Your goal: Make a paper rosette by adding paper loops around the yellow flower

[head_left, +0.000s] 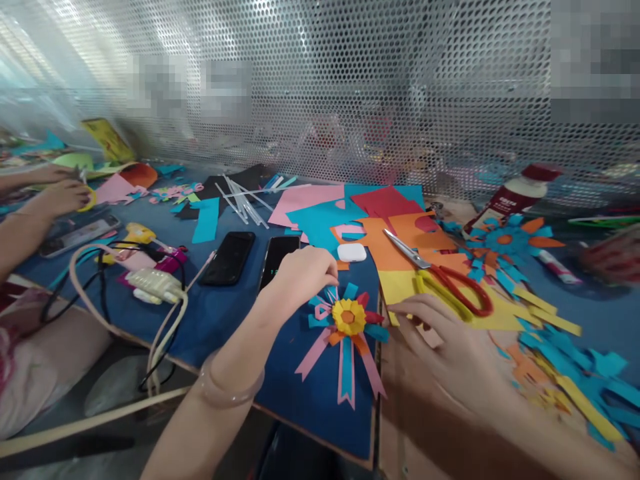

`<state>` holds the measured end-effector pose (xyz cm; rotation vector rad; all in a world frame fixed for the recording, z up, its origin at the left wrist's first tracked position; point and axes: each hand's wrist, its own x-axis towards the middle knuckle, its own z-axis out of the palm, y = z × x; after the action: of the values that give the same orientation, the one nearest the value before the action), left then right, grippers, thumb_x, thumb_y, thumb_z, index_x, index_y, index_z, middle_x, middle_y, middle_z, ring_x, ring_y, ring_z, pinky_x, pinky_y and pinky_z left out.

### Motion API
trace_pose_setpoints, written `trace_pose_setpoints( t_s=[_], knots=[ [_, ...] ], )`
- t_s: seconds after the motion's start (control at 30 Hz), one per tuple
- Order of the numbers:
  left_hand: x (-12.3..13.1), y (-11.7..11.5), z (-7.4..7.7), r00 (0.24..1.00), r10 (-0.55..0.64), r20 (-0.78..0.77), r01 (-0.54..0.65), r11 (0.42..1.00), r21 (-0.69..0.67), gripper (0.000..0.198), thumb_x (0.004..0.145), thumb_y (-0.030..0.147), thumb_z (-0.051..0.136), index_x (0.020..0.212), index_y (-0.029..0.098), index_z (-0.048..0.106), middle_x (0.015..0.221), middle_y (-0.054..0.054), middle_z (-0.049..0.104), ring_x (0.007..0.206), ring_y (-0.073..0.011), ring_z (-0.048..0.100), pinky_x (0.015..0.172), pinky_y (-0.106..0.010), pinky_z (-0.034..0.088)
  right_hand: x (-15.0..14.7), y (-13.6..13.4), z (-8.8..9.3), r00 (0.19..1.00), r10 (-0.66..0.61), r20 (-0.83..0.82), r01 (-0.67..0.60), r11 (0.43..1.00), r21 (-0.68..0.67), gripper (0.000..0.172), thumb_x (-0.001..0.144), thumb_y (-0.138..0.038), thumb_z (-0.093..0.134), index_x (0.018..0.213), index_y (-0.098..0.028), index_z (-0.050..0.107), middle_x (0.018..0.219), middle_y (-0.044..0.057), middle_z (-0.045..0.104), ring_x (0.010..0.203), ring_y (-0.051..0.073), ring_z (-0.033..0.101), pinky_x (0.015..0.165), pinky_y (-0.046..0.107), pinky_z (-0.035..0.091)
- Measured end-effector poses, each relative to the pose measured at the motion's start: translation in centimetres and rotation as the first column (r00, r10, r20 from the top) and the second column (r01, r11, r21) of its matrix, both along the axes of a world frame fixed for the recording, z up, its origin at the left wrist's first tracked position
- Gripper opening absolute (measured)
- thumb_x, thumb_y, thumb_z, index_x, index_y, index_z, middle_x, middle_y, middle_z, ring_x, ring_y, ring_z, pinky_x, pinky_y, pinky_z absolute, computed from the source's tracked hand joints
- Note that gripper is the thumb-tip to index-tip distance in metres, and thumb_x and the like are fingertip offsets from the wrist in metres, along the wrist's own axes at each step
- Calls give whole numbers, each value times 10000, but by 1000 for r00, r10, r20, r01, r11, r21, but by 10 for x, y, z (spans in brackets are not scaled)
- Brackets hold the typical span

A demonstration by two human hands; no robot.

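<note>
A paper flower rosette (349, 316) lies on the blue tabletop, with a yellow centre, blue, pink and red loops and pink and blue ribbon tails. My left hand (307, 270) reaches in from above, its fingers pinched together at the flower's upper blue and pink loops. To the right of the flower, my right hand (443, 333) hovers low with loosely curved fingers apart and nothing visible in them. Just beyond it, scissors (440, 270) with red and yellow handles rest on orange paper (387, 243) and yellow paper (493, 313).
Two phones (229, 259) and a white earbud case (352, 252) lie near my left hand. Cables with a charger (155, 285) are at left. A bottle (517, 193), a blue paper flower (505, 237) and paper scraps (575, 373) are at right. Another person's hands (57, 193) work far left.
</note>
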<state>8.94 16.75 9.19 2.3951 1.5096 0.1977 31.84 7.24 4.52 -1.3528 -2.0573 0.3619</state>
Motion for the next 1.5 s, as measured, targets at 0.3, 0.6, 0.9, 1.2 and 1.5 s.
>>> trace_pose_setpoints(
  t_s=[0.3, 0.6, 0.9, 1.2, 1.5],
  knots=[
    [-2, 3, -4, 1000, 6, 12, -6, 1000, 17, 162, 761, 369, 670, 819, 232, 733, 842, -40, 722, 841, -224, 646, 631, -290, 411, -27, 73, 14, 972, 61, 226, -8, 973, -229, 236, 840, -355, 560, 934, -177, 683, 725, 27, 597, 612, 144, 526, 566, 271, 391],
    [-3, 2, -2, 1000, -14, 27, 14, 1000, 0, 132, 752, 347, 674, 763, 221, 712, 823, -34, 720, 795, -204, 641, 624, -272, 410, -35, 87, 13, 979, 115, 165, -42, 919, -393, 258, 799, -407, 575, 824, -178, 692, 565, -26, 453, 506, 113, 395, 489, 261, 276],
    [-3, 3, -3, 999, -14, 37, 14, 1000, -9, 155, 766, 368, 658, 778, 233, 733, 820, -36, 724, 791, -204, 644, 612, -264, 400, -38, 89, 11, 984, 122, 127, -66, 925, -373, 266, 829, -378, 533, 855, -167, 691, 597, -15, 485, 533, 118, 414, 516, 261, 295],
    [-6, 3, 1, 999, 9, 53, -9, 1000, -9, 141, 798, 323, 617, 793, 236, 728, 810, -23, 731, 795, -203, 646, 589, -264, 379, -41, 78, 22, 978, 105, 179, -55, 963, -264, 191, 846, -280, 521, 844, -171, 677, 559, -21, 479, 506, 111, 418, 499, 248, 298],
    [-5, 2, 2, 997, -8, 81, 10, 1000, -28, 125, 755, 325, 657, 787, 224, 722, 848, -25, 739, 836, -206, 655, 608, -260, 408, -34, 40, 22, 928, 195, 318, -154, 976, -151, 267, 861, -375, 550, 987, -166, 657, 856, 48, 577, 643, 139, 558, 541, 259, 377]
  ],
)
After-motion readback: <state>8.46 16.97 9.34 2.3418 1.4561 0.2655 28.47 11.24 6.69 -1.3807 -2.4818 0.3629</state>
